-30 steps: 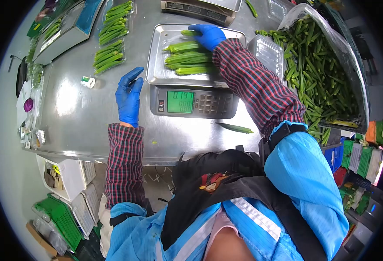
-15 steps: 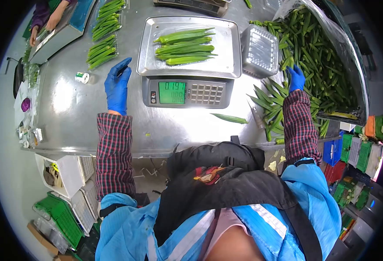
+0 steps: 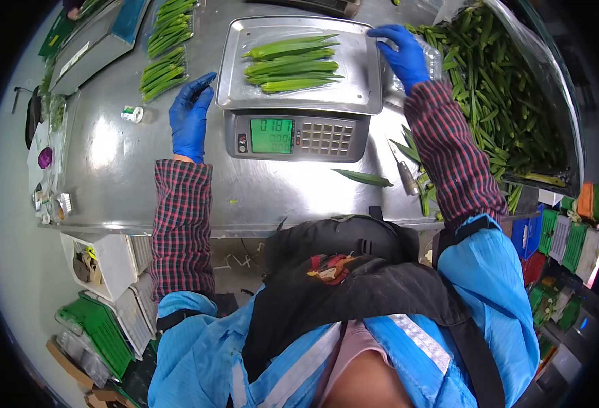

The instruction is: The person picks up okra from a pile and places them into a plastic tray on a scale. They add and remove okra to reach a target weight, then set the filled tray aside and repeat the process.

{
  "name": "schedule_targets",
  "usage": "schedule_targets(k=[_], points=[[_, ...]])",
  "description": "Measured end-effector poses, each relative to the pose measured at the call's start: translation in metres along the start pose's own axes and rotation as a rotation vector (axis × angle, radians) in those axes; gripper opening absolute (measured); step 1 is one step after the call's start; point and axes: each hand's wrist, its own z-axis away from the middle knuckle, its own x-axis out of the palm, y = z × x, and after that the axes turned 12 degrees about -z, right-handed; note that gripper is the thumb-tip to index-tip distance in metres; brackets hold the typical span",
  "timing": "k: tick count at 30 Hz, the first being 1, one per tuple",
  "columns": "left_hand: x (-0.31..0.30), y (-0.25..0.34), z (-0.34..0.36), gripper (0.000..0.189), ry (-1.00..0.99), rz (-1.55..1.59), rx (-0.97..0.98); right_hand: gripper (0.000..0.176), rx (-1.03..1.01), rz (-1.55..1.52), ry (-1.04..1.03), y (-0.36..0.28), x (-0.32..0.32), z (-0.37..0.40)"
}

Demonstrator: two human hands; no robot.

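Several green okra pods lie side by side on clear plastic in the metal pan of a scale. The scale's green display seems to read 0.181. To the left of the pan, my left hand, in a blue glove, is held with thumb and fingers apart and nothing visible between them. My right hand, also blue-gloved, reaches to the pan's upper right edge, fingers stretched leftward and parted. I see nothing held in it. Partly hidden behind this hand are clear plastic trays.
A large heap of okra spills from a lined crate on the right. A knife and a single okra pod lie near the table's front. Packed okra trays and a white roll are on the left.
My right hand has moved from the okra heap up and left to the pan's edge. The display has gone from 0.197 to about 0.181. My left hand has barely moved.
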Motion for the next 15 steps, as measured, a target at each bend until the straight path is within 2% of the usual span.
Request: schedule_targets(k=[4, 5, 7, 11, 15], points=[[-0.007, 0.001, 0.009, 0.025, 0.01, 0.023, -0.044, 0.017, -0.141, 0.208, -0.195, 0.006, 0.051, -0.042], [-0.008, 0.0, 0.011, 0.025, 0.018, 0.006, -0.047, 0.015, -0.071, 0.231, -0.322, 0.008, 0.057, -0.049], [-0.008, -0.005, 0.01, 0.026, 0.031, 0.001, -0.041, 0.012, -0.017, 0.305, -0.44, 0.015, 0.068, -0.058], [-0.002, -0.011, 0.004, 0.025, 0.04, 0.015, -0.053, 0.013, -0.051, 0.419, -0.519, 0.009, 0.063, -0.07], [0.017, -0.004, -0.007, 0.024, -0.028, 0.019, -0.015, 0.015, 0.002, 0.267, -0.564, 0.02, 0.06, -0.068]])
